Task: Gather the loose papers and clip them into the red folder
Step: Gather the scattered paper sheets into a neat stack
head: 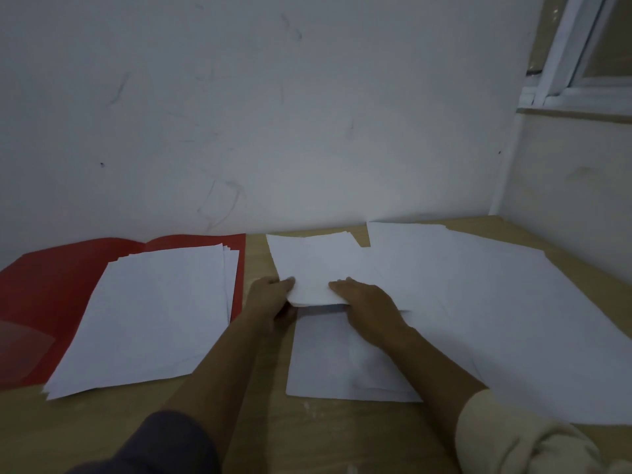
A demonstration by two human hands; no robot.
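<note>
The red folder (pixel 41 295) lies open at the left of the table, with a stack of white sheets (pixel 154 319) lying on its right half. Mid-table, my left hand (pixel 273 299) and my right hand (pixel 366 299) both grip the near edge of a small bundle of white papers (pixel 314 265), which is lifted slightly at that edge. Another white sheet (pixel 342 364) lies flat under my right forearm. More loose white sheets (pixel 478 302) spread overlapping across the right side. No clip is visible.
The wooden table (pixel 260 422) meets a white wall (pixel 273 131) at the back and another wall on the right, under a window frame (pixel 574 63). A clear plastic pocket (pixel 20 350) sits on the folder's left flap.
</note>
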